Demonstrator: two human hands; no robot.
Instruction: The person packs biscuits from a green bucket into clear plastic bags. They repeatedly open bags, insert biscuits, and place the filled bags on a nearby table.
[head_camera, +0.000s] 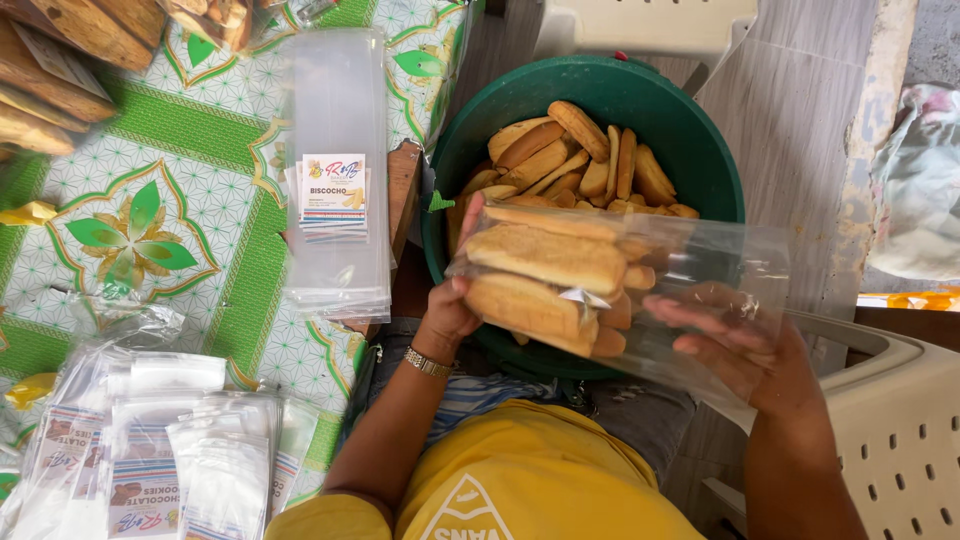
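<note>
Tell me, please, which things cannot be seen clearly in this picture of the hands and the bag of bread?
- Head view: the left hand has its fingers hidden behind the clear bag.
- Head view: the right hand shows only blurred through the plastic.
- Head view: the green tub has its bottom covered by bread slices.
- Head view: the packed bread is cut off by the top-left edge.

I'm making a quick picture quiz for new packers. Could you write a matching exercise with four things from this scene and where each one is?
Things:
1. clear bag of bread
2. green tub
3. stack of empty bags
4. bracelet

Places:
A. on the patterned tablecloth
B. on the left wrist
C. held between the left hand and right hand
D. under the held bag, holding loose bread

Pairs: 1-C, 2-D, 3-A, 4-B
</note>
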